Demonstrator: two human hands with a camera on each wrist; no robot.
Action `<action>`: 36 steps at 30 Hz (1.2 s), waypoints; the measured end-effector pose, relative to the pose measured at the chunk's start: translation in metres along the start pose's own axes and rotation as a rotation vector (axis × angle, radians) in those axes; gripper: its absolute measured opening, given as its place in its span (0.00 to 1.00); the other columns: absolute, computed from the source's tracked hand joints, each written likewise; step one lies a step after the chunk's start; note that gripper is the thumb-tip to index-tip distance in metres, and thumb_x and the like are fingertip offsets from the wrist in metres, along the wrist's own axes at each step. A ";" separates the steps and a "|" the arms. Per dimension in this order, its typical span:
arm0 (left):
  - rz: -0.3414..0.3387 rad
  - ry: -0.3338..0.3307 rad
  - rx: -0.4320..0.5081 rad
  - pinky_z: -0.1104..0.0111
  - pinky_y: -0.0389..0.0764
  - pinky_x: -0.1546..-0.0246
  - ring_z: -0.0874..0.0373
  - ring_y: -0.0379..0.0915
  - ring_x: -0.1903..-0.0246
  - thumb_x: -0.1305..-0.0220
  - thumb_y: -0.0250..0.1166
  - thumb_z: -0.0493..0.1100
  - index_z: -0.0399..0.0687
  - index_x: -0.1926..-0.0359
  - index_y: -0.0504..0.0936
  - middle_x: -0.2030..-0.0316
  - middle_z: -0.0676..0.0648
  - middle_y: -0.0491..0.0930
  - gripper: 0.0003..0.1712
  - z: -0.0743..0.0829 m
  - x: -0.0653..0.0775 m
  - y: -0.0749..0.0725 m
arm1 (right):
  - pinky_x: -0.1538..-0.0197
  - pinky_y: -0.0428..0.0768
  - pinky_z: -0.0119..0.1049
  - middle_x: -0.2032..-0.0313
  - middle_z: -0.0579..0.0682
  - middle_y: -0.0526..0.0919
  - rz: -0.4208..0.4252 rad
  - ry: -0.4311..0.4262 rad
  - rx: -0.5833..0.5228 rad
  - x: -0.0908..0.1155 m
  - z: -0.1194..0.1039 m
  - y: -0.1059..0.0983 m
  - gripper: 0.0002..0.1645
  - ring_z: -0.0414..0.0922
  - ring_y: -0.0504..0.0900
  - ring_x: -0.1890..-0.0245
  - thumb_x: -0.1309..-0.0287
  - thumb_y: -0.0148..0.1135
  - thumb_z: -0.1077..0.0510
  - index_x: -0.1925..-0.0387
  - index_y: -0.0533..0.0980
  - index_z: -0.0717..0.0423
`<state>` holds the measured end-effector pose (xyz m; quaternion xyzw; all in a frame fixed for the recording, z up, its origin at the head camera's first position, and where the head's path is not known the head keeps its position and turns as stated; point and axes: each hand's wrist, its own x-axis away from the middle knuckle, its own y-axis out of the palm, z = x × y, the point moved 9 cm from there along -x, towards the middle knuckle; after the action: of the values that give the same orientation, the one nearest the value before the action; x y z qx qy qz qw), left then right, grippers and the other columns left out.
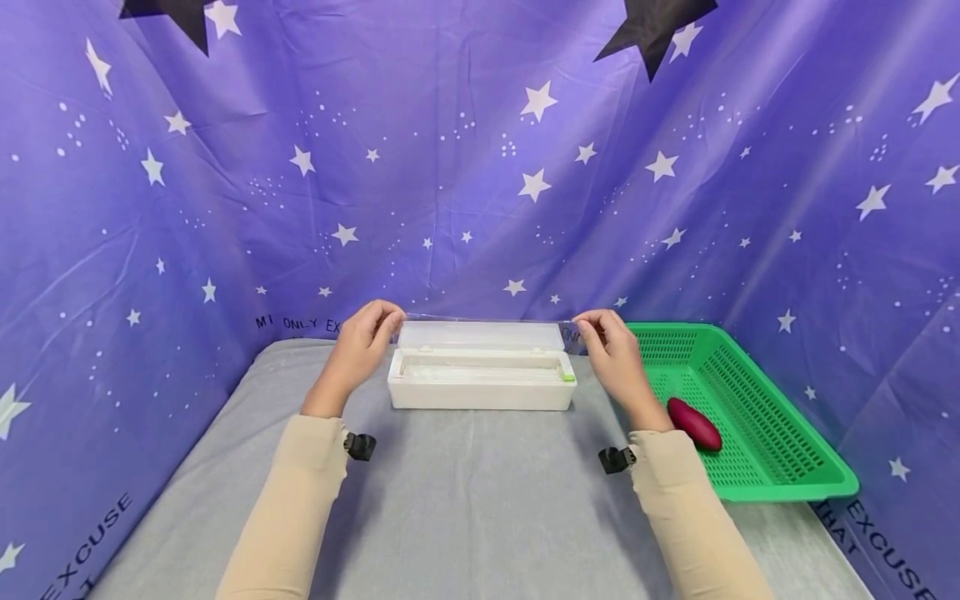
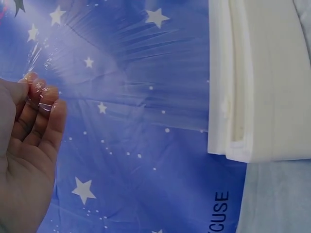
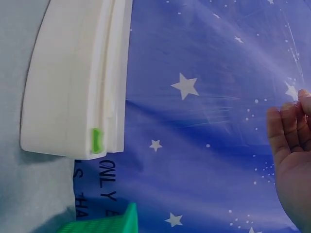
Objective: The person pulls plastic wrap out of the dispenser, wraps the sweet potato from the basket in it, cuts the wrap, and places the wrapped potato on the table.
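A white cling film box (image 1: 482,397) sits on the table with its translucent lid (image 1: 480,336) tipped back. Clear cling film (image 2: 160,73) stretches up out of it, wrinkled near the left hand. My left hand (image 1: 363,343) pinches one corner of the film's edge between thumb and fingertips, up and left of the box. Level with it on the other side, my right hand (image 1: 613,354) pinches the opposite corner. The film's edge runs taut between both hands above the lid. A small green slider (image 3: 97,141) marks the box's right end.
To the right stands a green plastic basket (image 1: 780,400) with perforated walls, holding a dark red-purple sweet potato (image 1: 695,424). Grey cloth (image 1: 472,500) covers the table. A purple curtain with stars (image 1: 450,167) hangs close behind and on both sides.
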<state>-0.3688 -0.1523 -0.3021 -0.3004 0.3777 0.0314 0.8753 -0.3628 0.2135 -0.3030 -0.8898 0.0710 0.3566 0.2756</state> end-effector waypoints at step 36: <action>0.084 0.168 -0.009 0.70 0.67 0.69 0.59 0.66 0.70 0.25 0.56 0.37 0.40 0.59 0.79 0.68 0.47 0.75 0.07 0.044 -0.016 -0.037 | 0.67 0.68 0.22 0.67 0.61 0.76 0.110 -0.185 0.004 -0.009 -0.077 -0.033 0.06 0.42 0.73 0.70 0.33 0.56 0.74 0.58 0.78 0.72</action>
<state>-0.3418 -0.1562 -0.2490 -0.2898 0.4618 0.0445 0.8371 -0.3128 0.1992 -0.2372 -0.8473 0.0947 0.4516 0.2630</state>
